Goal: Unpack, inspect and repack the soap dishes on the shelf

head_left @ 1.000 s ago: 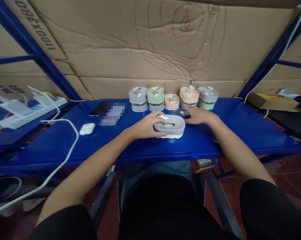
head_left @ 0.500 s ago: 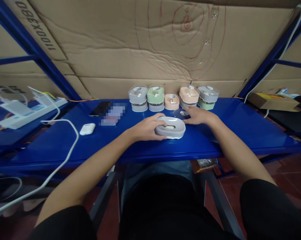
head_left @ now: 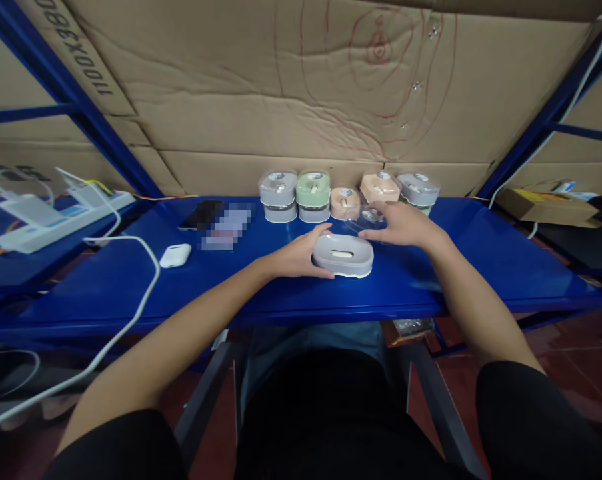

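Note:
A grey oval box [head_left: 343, 265] with a shallow top and a pale piece in its central slot sits on the blue table. My left hand [head_left: 301, 255] spans its left end, thumb along the front and fingers behind. Just behind and right of the box, my right hand [head_left: 405, 223] pinches a clear plastic lid [head_left: 353, 217] between thumb and fingers. The lid bears a small round label and is partly hidden by that hand.
Along the back stand stacked grey boxes [head_left: 277, 190], green boxes [head_left: 313, 190], a single peach box [head_left: 345, 203] and more stacks. Phones [head_left: 201, 215], a white earbud case [head_left: 175, 255] and a power strip [head_left: 65, 223] lie left. A white cable [head_left: 141, 300] crosses the left edge.
My right hand has raised the clear lid slightly off the table and tilted it. The left fingers have shifted from the box's top to around its end.

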Demonstrator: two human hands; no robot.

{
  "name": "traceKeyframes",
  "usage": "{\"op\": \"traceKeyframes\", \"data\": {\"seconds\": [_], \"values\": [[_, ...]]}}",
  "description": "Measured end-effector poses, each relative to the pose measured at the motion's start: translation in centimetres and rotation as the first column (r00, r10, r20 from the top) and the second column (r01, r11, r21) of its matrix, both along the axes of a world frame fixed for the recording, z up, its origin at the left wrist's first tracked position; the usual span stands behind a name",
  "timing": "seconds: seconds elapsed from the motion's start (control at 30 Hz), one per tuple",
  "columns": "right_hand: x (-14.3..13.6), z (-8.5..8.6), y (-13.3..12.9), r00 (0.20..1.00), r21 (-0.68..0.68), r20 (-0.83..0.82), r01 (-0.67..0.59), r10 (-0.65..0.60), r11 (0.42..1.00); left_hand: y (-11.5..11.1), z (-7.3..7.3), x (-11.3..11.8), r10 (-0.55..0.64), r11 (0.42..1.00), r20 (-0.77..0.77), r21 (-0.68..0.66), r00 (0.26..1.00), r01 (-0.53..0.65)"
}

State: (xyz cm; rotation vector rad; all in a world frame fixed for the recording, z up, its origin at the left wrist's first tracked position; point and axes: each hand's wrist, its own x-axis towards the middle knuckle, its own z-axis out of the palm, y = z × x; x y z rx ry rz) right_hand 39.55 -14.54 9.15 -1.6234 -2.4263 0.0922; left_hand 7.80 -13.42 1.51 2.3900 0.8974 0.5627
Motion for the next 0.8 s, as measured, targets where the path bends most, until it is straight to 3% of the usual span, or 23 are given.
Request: {"op": "traceKeyframes", "data": {"seconds": [0.13, 0.23, 0.4, 0.6, 0.8], "values": [[-1.8, -0.2, -1.1, 0.953, 0.014, -0.182, -0.246, 0.244, 0.969, 0.4, -0.5, 0.0, -0.018, 0.999, 0.067, -0.027, 0.998, 0.02], [-3.0, -1.1, -1.5, 0.917, 0.022, -0.211, -0.341, 0.338, 0.94, 0.6, -0.8, 0.0, -0.004, 0.999, 0.103, -0.037, 0.995, 0.008], [-4.3, -2.4, -1.8, 0.94, 0.026, -0.137, -0.313, 0.313, 0.95, 0.8, -1.2, 0.1, 0.031, 0.997, 0.105, -0.07, 0.994, -0.024], [-4.8, -2.5, -2.4, 0.961, 0.04, -0.047, -0.271, 0.273, 0.962, 0.9, -1.4, 0.2, 0.08, 0.996, 0.108, -0.05, 0.991, -0.075], [-4.8, -3.0, -2.5, 0.958, 0.027, -0.035, -0.283, 0.284, 0.959, 0.6, -0.7, 0.4, 0.051, 0.998, 0.068, 0.038, 0.996, -0.054]]}}
